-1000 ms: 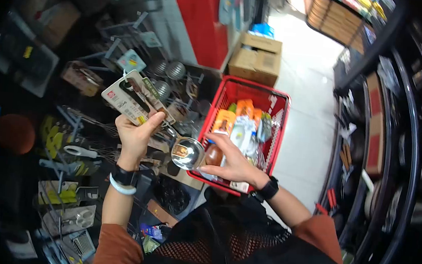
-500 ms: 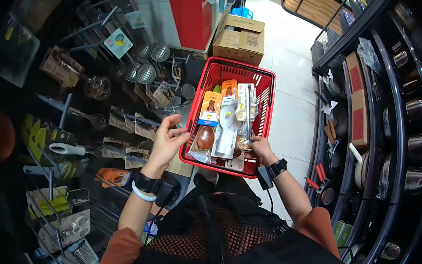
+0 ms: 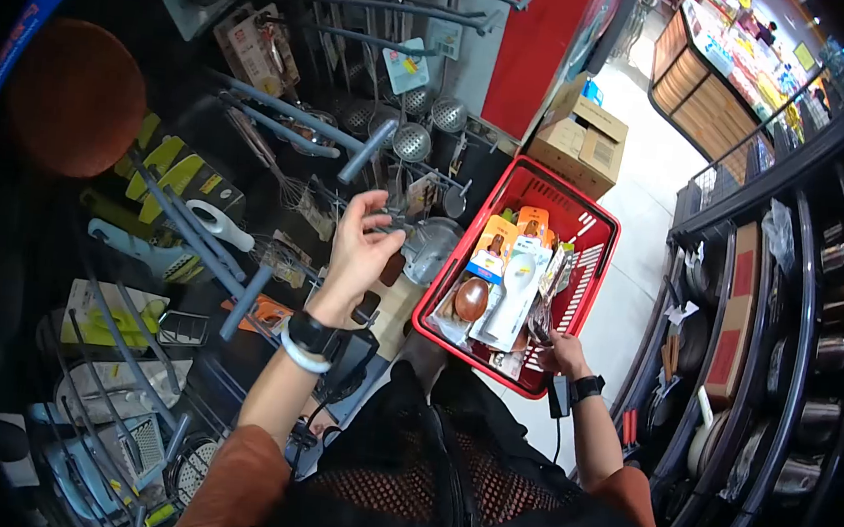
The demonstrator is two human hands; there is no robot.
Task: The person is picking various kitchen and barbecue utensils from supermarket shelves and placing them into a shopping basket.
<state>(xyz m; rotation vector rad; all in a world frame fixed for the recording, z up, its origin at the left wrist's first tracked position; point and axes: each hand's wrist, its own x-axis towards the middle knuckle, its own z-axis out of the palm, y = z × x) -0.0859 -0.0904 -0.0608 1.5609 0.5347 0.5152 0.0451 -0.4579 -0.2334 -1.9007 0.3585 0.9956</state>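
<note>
My left hand (image 3: 363, 253) is raised in front of the hanging rack of kitchen utensils, left of the basket. Its fingers are apart and curved, with nothing between them. A red shopping basket (image 3: 600, 254) stands in front of me, and my right hand (image 3: 565, 353) is closed at its near right rim, fingers partly hidden. Inside lie a pale packaged spoon (image 3: 515, 292), a brown wooden spoon (image 3: 471, 300) on an orange card and a metal utensil (image 3: 540, 326) close to my right fingers.
Long metal hooks (image 3: 366, 153) stick out on the left, with skimmers (image 3: 412, 142), whisks (image 3: 293, 192) and green-handled tools (image 3: 173, 182) around them. A cardboard box (image 3: 581, 147) sits behind the basket. Shelves of pans (image 3: 713, 440) line the right side, beyond a tiled floor (image 3: 646, 173).
The view has turned left, so the basket appears farther right. My left hand has moved away from the basket towards the rack, still empty. My right hand stays at the basket's near right side.
</note>
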